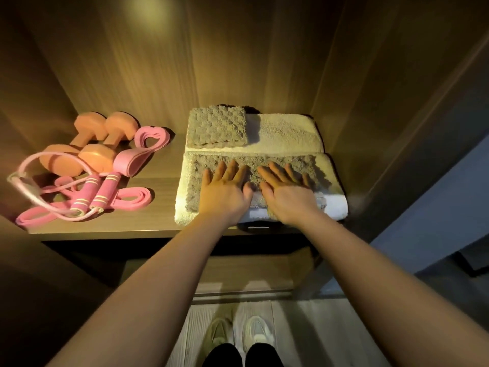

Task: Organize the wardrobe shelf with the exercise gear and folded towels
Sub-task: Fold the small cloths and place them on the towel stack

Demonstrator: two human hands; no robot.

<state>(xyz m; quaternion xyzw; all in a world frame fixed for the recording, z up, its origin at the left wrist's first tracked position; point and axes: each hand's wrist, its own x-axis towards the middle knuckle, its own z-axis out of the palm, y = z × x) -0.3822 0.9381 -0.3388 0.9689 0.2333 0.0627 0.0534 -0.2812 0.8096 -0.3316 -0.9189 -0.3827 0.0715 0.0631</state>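
Pressing flat: left hand (225,192) & right hand (287,196) on grey towel (254,161).

The shelf (158,226) is matt wood with fine grain. The grey towel (254,161) is rough waffle cloth; the dumbbells (92,144) look smooth, matt.

Wood-grain wardrobe walls (264,49), warm light glow (148,11), pale floor (330,332)

2 pale shoes (258,330) stand on a ribbed floor mat (195,330).
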